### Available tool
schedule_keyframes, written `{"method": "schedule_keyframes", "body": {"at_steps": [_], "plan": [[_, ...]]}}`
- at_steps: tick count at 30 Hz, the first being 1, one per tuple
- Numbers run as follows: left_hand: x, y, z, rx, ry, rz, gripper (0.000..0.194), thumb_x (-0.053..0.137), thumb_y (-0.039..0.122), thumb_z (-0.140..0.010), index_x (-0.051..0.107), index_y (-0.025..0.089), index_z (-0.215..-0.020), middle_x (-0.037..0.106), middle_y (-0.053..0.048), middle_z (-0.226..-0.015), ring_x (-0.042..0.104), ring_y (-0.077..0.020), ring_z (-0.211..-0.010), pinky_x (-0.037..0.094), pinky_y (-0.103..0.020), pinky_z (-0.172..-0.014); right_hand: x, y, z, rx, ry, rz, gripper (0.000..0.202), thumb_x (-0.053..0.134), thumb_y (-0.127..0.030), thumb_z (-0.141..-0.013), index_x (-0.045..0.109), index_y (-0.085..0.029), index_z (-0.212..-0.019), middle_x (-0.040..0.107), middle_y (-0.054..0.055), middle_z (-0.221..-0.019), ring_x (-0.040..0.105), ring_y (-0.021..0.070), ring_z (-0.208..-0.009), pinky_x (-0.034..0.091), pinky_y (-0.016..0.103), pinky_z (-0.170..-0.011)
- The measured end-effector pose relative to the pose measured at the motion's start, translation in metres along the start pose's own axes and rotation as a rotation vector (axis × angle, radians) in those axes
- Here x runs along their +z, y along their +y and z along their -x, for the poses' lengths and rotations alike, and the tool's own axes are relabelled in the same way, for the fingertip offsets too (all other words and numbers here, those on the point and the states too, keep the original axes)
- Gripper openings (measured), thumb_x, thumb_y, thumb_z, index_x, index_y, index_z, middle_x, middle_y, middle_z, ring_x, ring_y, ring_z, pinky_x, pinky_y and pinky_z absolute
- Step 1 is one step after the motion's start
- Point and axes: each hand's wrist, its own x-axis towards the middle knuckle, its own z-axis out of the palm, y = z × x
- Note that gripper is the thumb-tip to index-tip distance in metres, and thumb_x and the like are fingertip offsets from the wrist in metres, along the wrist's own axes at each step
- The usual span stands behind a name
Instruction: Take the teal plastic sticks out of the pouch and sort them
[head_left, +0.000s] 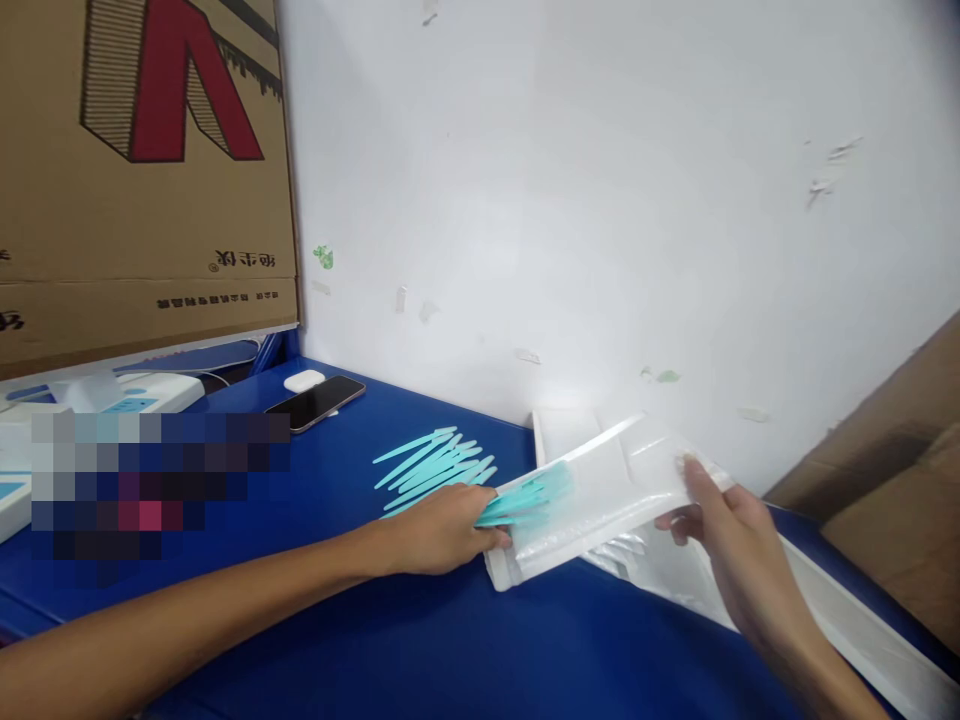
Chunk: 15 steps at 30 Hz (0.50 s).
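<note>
left hand [442, 530] fingers pinched teal plastic sticks [525, 497] at clear bag [600, 500] mouth | sticks ran lengthwise into bag, toward right | right hand [739, 560] gripped bag's far end

1. Both forearms are bare, no sleeve showing above the blue bench [420, 650].
2. The left hand [442, 530] wears no glove or ring.
3. The right hand [739, 560] is ungloved too, wrist without watch.

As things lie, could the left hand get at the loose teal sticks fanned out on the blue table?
Probably yes. The left hand rests on the blue table right beside the fanned teal sticks, with nothing between them. Its fingers, though, grip a bunch of sticks at the clear bag's mouth.
</note>
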Motion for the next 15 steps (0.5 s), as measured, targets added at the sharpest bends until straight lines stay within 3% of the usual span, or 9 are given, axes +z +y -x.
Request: {"method": "schedule_keyframes", "body": {"at_steps": [5,12,15], "plan": [[-0.001,0.001,0.000,-0.018,0.004,-0.008,0.032,0.056,0.051,-0.088,0.057,0.020,-0.082,0.063,-0.003,-0.082,0.058,-0.0207,-0.072,0.033,-0.027,-0.055,0.001,0.002,-0.001,-0.011,-0.025,-0.019,0.049,0.063,-0.063,-0.084,0.064,-0.016,-0.074,0.065,0.005,-0.054,0.053,0.0145,-0.050,0.043,0.026,-0.049],[-0.008,0.002,0.002,0.057,-0.076,0.160,0.032,0.048,0.047,-0.095,0.058,0.019,-0.107,0.064,-0.006,-0.108,0.060,-0.0233,-0.097,0.043,-0.029,-0.076,-0.004,0.009,-0.010,0.007,0.024,-0.136,0.043,0.069,-0.059,-0.082,0.061,-0.018,-0.074,0.060,0.000,-0.051,0.054,0.0142,-0.051,0.043,0.023,-0.047],[-0.008,0.001,0.002,0.042,-0.096,0.227,0.037,0.048,0.051,-0.095,0.059,0.018,-0.108,0.063,-0.007,-0.109,0.059,-0.0236,-0.098,0.044,-0.030,-0.077,-0.006,0.010,-0.010,-0.021,0.010,-0.140,0.042,0.068,-0.057,-0.084,0.060,-0.018,-0.072,0.060,0.000,-0.051,0.053,0.0129,-0.050,0.043,0.022,-0.048]]}}
